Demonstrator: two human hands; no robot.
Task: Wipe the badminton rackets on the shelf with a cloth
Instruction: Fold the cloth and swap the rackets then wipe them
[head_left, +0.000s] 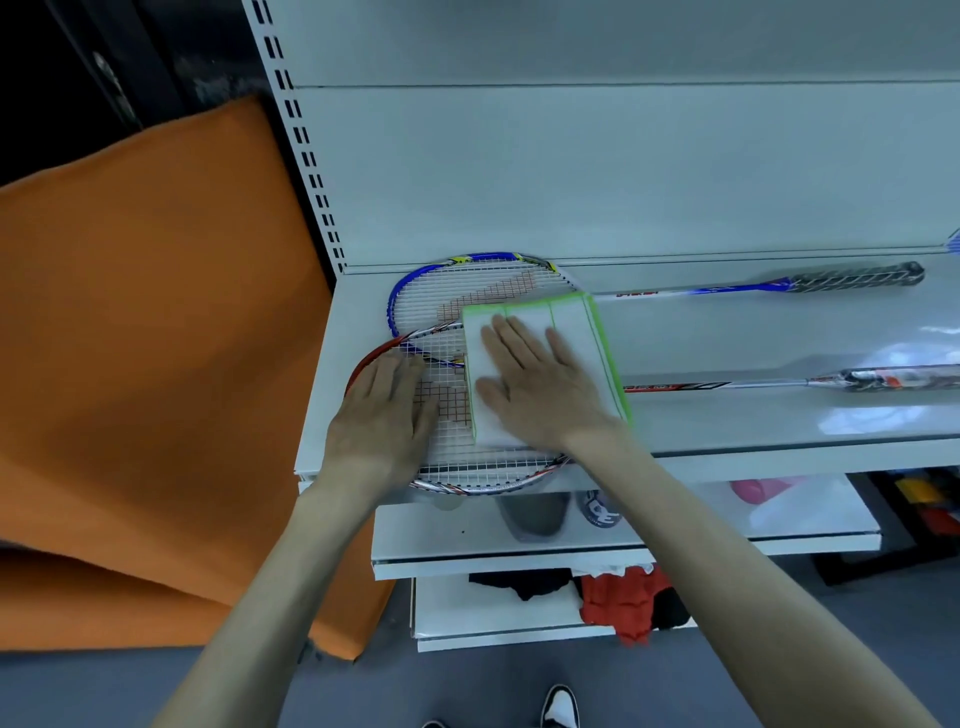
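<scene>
White cloth (540, 364), green-edged, pinned flat under right hand (540, 387), fingers straight, spread apart. Left hand (384, 415) flat, fingers straight, pressing strings of red racket (457, 467). Cloth overlaps both heads; blue racket (467, 291) lies behind, heads crossing, both on top shelf (727, 457), handles to the right. Shaft lettering too blurred to read. Orange fabric (156, 364) to the left of shelf.

An orange panel (145, 364) stands left of the hands. Below them, lower shelves hold red clothing (618, 603), a black garment (524, 582) and a pink item (763, 489); a black-and-white shoe (560, 705) stands on grey floor (779, 649).
</scene>
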